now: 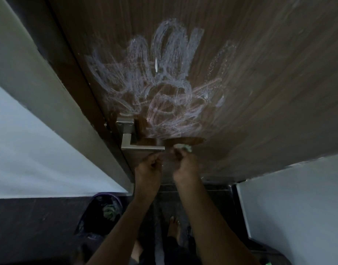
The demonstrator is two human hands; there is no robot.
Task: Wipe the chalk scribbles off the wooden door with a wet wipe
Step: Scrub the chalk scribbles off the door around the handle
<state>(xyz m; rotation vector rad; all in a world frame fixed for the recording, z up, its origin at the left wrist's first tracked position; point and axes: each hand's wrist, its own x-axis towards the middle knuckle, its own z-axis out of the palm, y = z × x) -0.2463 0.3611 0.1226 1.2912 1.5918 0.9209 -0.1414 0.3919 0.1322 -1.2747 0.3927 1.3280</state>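
A brown wooden door (259,73) fills the upper view, covered in white and pinkish chalk scribbles (160,81) above the handle. A darker wet band runs along the scribbles' lower edge. My right hand (185,163) pinches a crumpled whitish-green wet wipe (184,147) against the door just right of the handle's tip. My left hand (149,169) is curled just below the metal lever handle (141,146); whether it holds anything is unclear.
The door frame (55,92) and a pale wall stand on the left, another pale wall on the right. A purple-rimmed bin (105,209) with crumpled wipes sits on the dark floor at lower left. My bare feet show below.
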